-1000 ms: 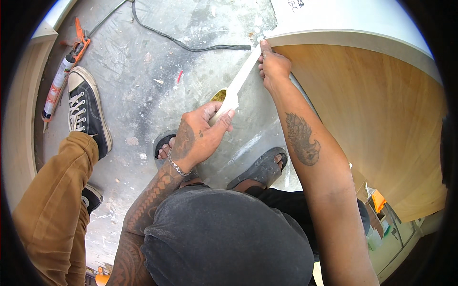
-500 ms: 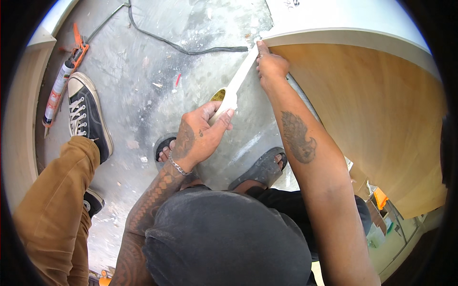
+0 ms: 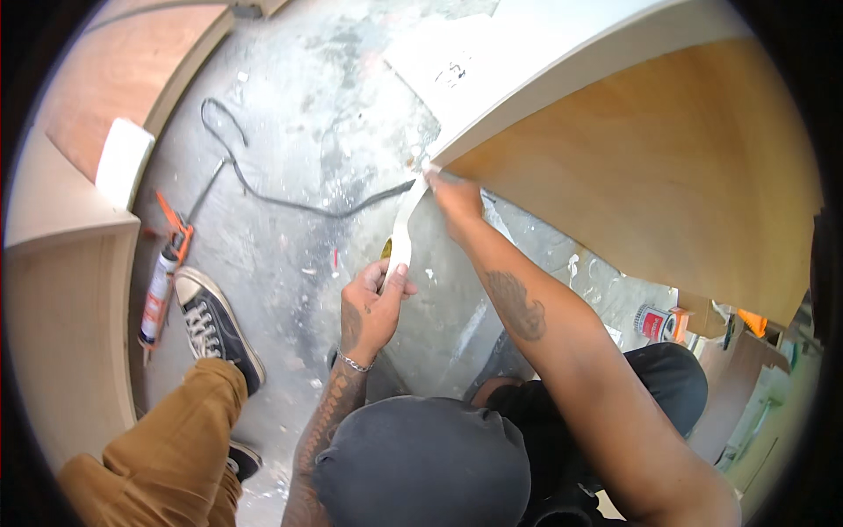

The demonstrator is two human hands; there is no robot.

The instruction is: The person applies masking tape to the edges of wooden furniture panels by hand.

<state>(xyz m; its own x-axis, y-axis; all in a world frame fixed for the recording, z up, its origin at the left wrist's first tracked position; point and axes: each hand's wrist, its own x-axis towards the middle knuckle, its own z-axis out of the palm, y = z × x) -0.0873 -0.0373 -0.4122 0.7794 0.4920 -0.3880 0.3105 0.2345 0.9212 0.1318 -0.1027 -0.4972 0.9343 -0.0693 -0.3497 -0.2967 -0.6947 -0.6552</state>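
Observation:
A roll of pale tape [image 3: 401, 249] with a yellow inner core is gripped by my left hand [image 3: 373, 307], thumb on top and fingers underneath. From the roll, a slightly curved tape strip [image 3: 409, 204] runs up to my right hand [image 3: 457, 204]. That hand has its fingers closed on the strip's far end, beside the corner of a wood-faced panel [image 3: 632, 176]. The panel's pale edge [image 3: 536, 92] starts at this corner. My right fingertips are a little blurred, so I cannot tell whether they press the tape against the corner.
An orange caulking gun [image 3: 162, 285] leans by a pale cabinet [image 3: 83, 290] at left. Next to it stands a person's dark sneaker [image 3: 215, 325]. A black cable [image 3: 307, 209] crosses the dusty floor. At right sits a tin [image 3: 652, 323]; low centre, a dark rounded cloth shape [image 3: 426, 461].
The view has shifted, showing more at the left and a tin at right. The tape between my hands was straight and now curves. Both hands still hold it, slightly closer together.

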